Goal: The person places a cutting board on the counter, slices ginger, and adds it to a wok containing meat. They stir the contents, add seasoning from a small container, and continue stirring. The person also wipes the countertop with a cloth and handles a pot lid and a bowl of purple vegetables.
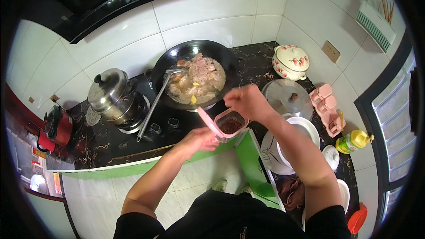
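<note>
My left hand (203, 140) grips a clear container (239, 133) with a pink rim. Its pink lid (209, 121) is flipped up on the left side. Small dark reddish-brown pieces of what looks like dried spice (231, 125) lie inside. My right hand (244, 100) hovers above the container's far right edge, fingers bunched and slightly blurred; whether they pinch anything is hidden. Beyond both hands, a black wok (172, 51) on the stove holds meat (202, 69) in cloudy liquid with yellow slices. A long-handled metal ladle (154, 104) rests in it, its handle leaning over the near left rim.
Left of the wok, a lidded steel pot (111, 94) stands on another burner. To the right are a round pan lid (288, 98), a floral enamel pot (291, 62), a pink seasoning rack (327, 108), white bowls (312, 129) and a yellow bottle (352, 141). A green cabinet door (250, 154) is below.
</note>
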`<state>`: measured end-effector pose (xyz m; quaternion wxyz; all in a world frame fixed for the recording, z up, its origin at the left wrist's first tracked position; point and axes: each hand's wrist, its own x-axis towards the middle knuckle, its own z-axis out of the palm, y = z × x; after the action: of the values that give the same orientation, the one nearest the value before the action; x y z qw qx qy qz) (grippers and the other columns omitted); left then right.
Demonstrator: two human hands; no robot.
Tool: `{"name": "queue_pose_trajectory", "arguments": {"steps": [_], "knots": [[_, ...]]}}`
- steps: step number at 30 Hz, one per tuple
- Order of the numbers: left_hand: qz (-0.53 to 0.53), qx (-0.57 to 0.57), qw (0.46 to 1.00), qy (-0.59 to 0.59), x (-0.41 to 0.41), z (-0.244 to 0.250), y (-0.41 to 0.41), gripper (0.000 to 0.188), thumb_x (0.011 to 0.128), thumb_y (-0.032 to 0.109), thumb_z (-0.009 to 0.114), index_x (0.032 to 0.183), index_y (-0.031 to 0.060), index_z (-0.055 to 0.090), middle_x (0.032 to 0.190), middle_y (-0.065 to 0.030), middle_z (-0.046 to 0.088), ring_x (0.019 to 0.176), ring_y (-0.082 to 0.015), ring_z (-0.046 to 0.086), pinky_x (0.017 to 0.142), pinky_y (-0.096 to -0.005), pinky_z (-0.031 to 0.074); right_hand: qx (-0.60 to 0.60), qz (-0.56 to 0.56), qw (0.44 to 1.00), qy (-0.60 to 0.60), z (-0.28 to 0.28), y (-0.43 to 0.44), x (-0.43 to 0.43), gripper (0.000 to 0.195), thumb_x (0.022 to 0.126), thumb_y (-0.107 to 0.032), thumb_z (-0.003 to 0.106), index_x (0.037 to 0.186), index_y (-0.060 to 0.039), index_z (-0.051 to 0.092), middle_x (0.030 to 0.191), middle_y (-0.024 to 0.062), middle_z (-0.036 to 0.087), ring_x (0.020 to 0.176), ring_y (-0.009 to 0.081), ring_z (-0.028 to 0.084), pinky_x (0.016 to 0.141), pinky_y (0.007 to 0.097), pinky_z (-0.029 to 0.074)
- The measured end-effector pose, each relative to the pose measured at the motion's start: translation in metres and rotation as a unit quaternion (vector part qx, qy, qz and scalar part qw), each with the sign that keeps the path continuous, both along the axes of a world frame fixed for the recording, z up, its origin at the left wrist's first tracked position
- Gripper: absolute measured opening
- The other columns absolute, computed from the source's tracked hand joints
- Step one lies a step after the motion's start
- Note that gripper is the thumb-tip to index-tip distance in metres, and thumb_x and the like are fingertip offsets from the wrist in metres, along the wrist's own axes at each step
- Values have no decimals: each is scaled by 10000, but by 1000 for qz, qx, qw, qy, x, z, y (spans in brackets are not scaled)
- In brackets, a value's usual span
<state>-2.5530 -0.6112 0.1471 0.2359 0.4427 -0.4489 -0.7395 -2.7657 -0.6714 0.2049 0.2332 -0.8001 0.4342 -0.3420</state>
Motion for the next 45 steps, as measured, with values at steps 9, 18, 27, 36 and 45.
{"name": "queue_pose_trajectory", "arguments": {"steps": [9,18,27,36,45], "knots": [[53,54,997,36,37,-31,31,430,781,209,658,1119,-14,512,1002,-118,624,959,-242,617,826,-369,512,-124,-62,986,97,21,-128,119,107,715,-138,620,788,-88,682,814,132,649,818,309,620,761,371,500],[145,54,987,35,69,-28,34,355,815,168,584,1112,-18,529,1039,-137,607,963,-238,603,836,-369,505,-227,-147,961,56,32,-144,132,102,724,-138,637,799,-88,686,785,133,646,783,292,619,744,372,497],[221,-30,974,-48,71,-11,4,285,860,148,529,1087,-24,541,1033,-121,600,964,-236,598,836,-367,512,-62,199,957,203,-5,-40,119,54,648,-117,634,655,-65,646,685,153,619,688,321,618,635,388,498],[172,-57,983,-24,52,-9,4,251,855,123,529,1053,-24,576,1039,-123,608,937,-227,610,855,-355,501,-66,201,953,216,-55,-21,101,78,588,-122,586,588,-44,590,626,166,582,618,363,577,568,432,464],[215,26,976,36,75,-28,13,335,846,200,544,1107,-11,539,1075,-122,591,1000,-253,581,890,-394,467,-89,99,980,147,-8,-71,115,75,705,-71,593,728,-38,656,708,155,622,701,334,612,685,393,499]]}}
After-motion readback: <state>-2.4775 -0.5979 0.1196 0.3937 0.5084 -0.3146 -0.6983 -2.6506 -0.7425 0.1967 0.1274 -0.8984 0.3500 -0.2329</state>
